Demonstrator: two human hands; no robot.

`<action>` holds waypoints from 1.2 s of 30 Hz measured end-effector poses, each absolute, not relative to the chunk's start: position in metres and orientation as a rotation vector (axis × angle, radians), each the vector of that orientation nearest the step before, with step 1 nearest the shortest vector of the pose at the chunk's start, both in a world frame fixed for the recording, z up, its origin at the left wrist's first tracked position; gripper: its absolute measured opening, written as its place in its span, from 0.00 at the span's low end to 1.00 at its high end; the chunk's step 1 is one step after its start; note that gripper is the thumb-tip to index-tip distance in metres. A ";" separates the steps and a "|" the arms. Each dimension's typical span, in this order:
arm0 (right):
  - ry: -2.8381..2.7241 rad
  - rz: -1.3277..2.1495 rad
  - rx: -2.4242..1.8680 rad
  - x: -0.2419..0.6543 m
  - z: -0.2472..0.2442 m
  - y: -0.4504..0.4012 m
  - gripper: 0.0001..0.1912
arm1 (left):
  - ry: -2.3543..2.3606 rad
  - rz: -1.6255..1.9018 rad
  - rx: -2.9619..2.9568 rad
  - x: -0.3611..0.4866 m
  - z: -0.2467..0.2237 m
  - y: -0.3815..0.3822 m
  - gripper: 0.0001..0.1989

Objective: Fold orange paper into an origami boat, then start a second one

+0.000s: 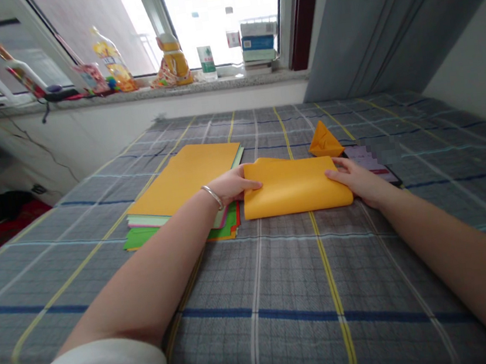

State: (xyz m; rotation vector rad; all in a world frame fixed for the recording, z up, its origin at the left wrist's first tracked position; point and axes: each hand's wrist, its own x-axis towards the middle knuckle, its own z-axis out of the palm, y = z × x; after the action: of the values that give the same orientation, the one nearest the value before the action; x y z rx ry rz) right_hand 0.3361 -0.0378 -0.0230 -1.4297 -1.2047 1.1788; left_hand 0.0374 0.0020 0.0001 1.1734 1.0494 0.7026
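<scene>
A folded sheet of orange paper [294, 184] lies on the plaid cloth, its fold running along the far side. My left hand [234, 186] holds its left edge, with the fingers resting on top. My right hand [353, 179] grips the opposite edge. A stack of coloured paper [183, 180], topped by an orange sheet, lies to the left, under my left wrist. A small folded orange paper shape [325, 142] stands just beyond the sheet. A flat purple item [366, 158], partly blurred, lies next to my right hand.
A grey plaid cloth [309, 292] covers the surface, which ends at a wall below the window. On the windowsill [147, 92] stand a plastic bottle [113, 62], a yellow figurine [171, 61], a small white-and-green bottle [207, 62] and a pile of boxes [257, 41].
</scene>
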 end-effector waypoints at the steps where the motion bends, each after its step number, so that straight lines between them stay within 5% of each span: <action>1: -1.219 1.192 -1.425 0.337 -0.023 -0.038 0.29 | 1.019 0.680 1.162 0.035 0.000 0.003 0.33; 7: -1.361 1.249 -1.515 0.345 -0.017 -0.040 0.32 | 0.903 0.596 1.175 0.030 0.000 0.003 0.39; 14: -1.435 1.226 -1.502 0.345 -0.019 -0.040 0.18 | 1.067 0.626 1.300 0.040 0.002 -0.004 0.27; 25: -1.742 0.677 -1.582 0.356 -0.021 -0.033 0.19 | 1.246 0.805 1.488 0.057 -0.007 -0.009 0.26; 36: -1.794 0.701 -1.633 0.352 -0.016 -0.038 0.27 | 1.324 0.828 1.598 0.057 -0.012 -0.010 0.23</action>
State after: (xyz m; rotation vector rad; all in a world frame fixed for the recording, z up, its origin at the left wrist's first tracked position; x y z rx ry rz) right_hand 0.3518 -0.0385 -0.0160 -1.6334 -1.7944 0.7008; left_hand 0.0568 -0.0095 -0.0117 1.5981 1.3240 0.8280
